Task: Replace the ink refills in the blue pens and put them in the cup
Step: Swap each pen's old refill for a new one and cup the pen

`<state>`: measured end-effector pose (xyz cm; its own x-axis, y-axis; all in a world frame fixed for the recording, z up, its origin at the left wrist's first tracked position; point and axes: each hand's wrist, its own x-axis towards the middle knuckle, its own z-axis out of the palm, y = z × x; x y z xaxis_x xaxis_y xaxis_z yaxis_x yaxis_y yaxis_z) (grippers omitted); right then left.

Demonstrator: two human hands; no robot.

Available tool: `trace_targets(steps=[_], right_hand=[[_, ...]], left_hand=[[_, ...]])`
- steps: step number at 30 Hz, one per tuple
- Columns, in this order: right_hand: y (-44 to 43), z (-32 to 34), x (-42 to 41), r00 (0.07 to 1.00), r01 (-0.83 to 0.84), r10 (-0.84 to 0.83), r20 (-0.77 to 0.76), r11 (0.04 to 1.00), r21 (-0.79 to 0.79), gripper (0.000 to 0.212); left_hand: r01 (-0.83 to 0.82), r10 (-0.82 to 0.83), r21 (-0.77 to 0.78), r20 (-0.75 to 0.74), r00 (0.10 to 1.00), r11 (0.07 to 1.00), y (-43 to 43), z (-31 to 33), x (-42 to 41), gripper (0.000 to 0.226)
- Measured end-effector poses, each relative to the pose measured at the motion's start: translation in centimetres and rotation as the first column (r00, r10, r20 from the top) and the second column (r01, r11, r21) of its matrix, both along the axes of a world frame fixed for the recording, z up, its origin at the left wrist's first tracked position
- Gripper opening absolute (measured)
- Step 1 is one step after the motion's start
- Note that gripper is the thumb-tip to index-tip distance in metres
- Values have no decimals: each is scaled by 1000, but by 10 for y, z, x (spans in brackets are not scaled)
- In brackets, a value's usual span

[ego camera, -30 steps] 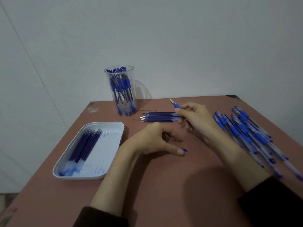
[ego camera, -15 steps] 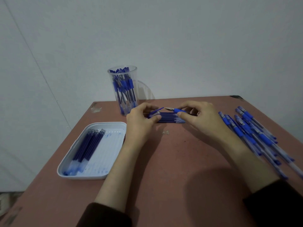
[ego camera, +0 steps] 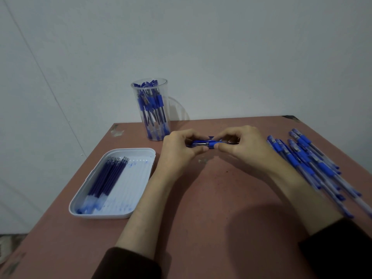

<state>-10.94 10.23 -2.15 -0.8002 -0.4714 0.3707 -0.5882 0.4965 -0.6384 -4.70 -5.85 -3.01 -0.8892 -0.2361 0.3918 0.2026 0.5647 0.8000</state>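
Note:
Both hands meet at the table's middle over a blue pen [ego camera: 210, 143]. My left hand [ego camera: 179, 151] pinches its metal tip end, and my right hand [ego camera: 244, 148] grips the blue grip section and barrel. A small bundle of new refills lies just behind the hands, mostly hidden by them. The clear plastic cup [ego camera: 153, 111] stands at the back, holding several blue pens. A heap of blue pens [ego camera: 310, 164] lies on the right side of the table.
A white tray [ego camera: 141, 156] at the left holds several used refills [ego camera: 106, 178] and ink smears. The reddish table [ego camera: 211, 208] ends close behind the cup, against a pale wall. Dark sleeves cover both forearms near the front edge.
My left hand rose from the table's middle to the pen tip. My right hand brought the pen down and forward over the refill bundle, and both hands now hold it close together.

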Motion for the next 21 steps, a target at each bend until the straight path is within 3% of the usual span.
trace_targets(steps=[9, 17, 21], right_hand=[[3, 5, 2, 989, -81, 81, 120, 997, -8, 10], [3, 5, 2, 986, -94, 103, 132, 993, -72, 11], [-1, 2, 1, 988, -111, 112, 107, 994, -18, 15]], left_hand=[[32, -34, -80, -20, 999, 996, 1, 2, 4, 27], [9, -16, -115, -60, 998, 993, -1, 4, 4, 24], [16, -22, -87, -68, 997, 996, -3, 5, 3, 22]])
